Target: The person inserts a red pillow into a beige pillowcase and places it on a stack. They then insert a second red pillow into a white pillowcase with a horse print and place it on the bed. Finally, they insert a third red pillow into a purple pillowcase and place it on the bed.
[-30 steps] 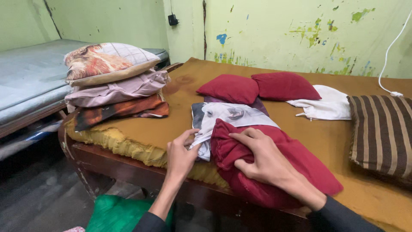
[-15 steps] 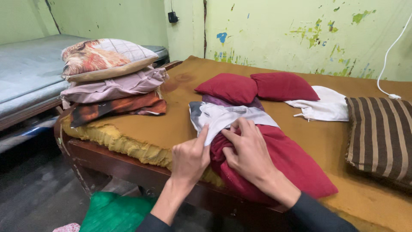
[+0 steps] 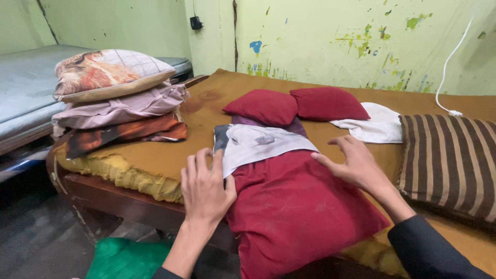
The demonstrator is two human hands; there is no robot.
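Left hand [image 3: 205, 185]: fingers spread, palm down, pressing flat on the near left edge of the large red cushion [image 3: 294, 206] where it meets the grey-white printed cover [image 3: 258, 144]; grips nothing.
Right hand [image 3: 356, 164]: fingers spread, palm down, resting on the far right edge of the same cushion; grips nothing.
Large red cushion: lies flat at the near edge of the bed [image 3: 170, 150], its near corner hanging over the edge; between the two hands.
Printed cover: lies flat, just beyond the cushion, its near edge touching the cushion's top.
Bed surface: mustard-brown sheet, frayed yellow foam showing at the near left edge.
Far of the cover: two small red pillows [image 3: 294, 105] side by side, touching; a purple cloth partly under them.
Right of those: white cloth [image 3: 374, 124], crumpled flat.
Far right: brown striped cushion [image 3: 448, 155], just beside the right hand.
Left: stack of pillows [image 3: 116, 101], four high, printed one on top.
Floor, near left: green cloth [image 3: 129, 256].
Wall: pale green, paint flecks; white cable [image 3: 448, 62] hanging at right.
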